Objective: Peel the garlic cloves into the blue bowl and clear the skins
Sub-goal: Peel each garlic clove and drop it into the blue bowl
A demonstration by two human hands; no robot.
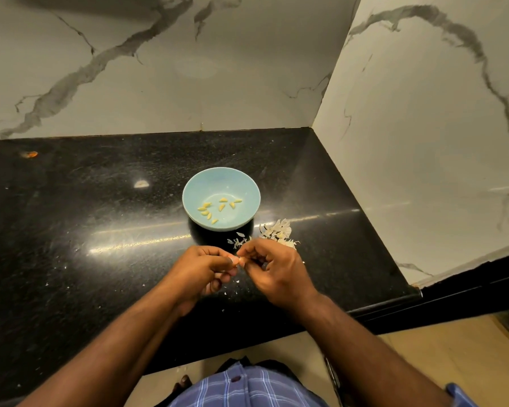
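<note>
Both hands pinch one garlic clove point(238, 260): left hand point(202, 271), right hand point(272, 268). Judgement: strip skin completely over counter point(71, 230), then drop into blue bowl point(194, 186).

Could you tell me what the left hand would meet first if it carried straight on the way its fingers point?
The left hand points rightward, so it would probably meet the right hand first, at the garlic clove pinched between them; depth is hard to judge.
</note>
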